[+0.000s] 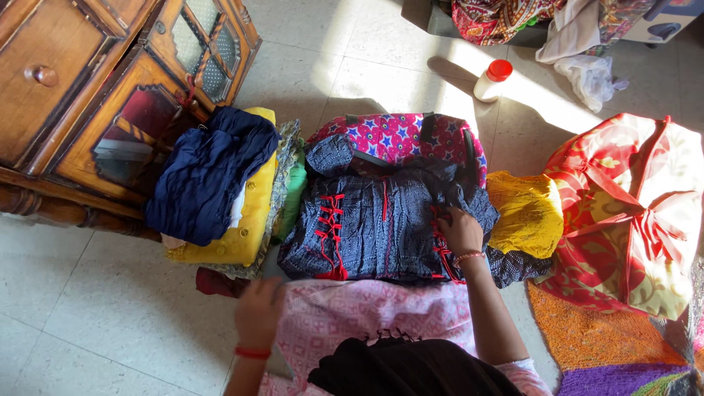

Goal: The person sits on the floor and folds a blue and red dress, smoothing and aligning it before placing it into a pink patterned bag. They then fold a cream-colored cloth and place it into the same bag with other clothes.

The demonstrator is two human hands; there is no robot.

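Tiled floor (88, 293), sunlit: right hand (460, 231) pinches the navy dress (381, 220), left hand (258, 312) clamps its hem; judging by the lean, the clothes pile (220, 191) alongside could topple if nudged.

A dark navy garment (381, 224) with a fine pale print lies spread flat on the tiled floor, partly folded. Red lacing runs down it in two columns, and a thin red line marks its middle. Its right edge lies bunched under the fingers (449, 217) of the right hand (462, 231). Its lower left corner sits just beside the left hand (258, 312), which looks blurred.
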